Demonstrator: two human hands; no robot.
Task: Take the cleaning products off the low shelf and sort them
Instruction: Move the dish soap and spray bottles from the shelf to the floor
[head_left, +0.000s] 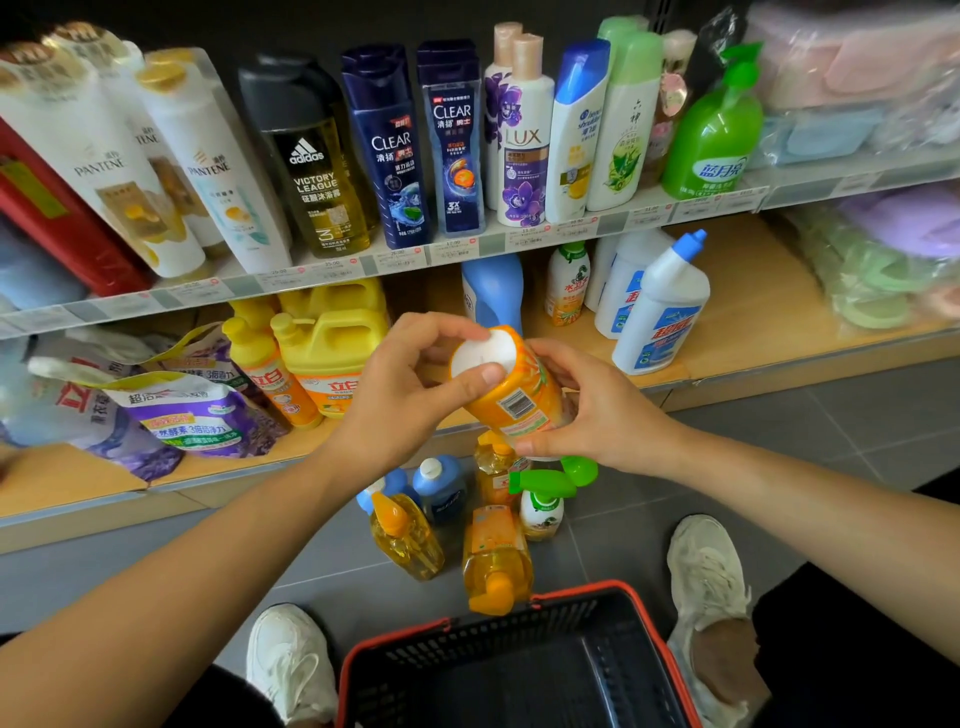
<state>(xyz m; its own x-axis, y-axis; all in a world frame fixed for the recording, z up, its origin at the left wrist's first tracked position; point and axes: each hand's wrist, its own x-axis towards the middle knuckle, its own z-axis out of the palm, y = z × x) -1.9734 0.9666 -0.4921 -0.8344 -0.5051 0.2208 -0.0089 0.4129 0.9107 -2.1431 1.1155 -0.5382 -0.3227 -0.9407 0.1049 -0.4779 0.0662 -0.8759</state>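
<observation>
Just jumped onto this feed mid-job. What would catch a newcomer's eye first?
The orange bottle comes first, gripped mid-frame in front of the low shelf by the left hand and right hand, with its white base turned toward the camera. Below it, a cluster of orange, yellow and blue bottles sits on the floor. A red-rimmed basket sits nearest the camera.

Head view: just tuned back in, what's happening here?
A person at the shelves holds an orange bottle tipped base-up. The left grip pinches its white base and the right grip wraps the body. A cluster of bottles sits on the floor below, beside a red-rimmed basket. The low shelf still carries yellow jugs, white blue-capped bottles and purple bags.
</observation>
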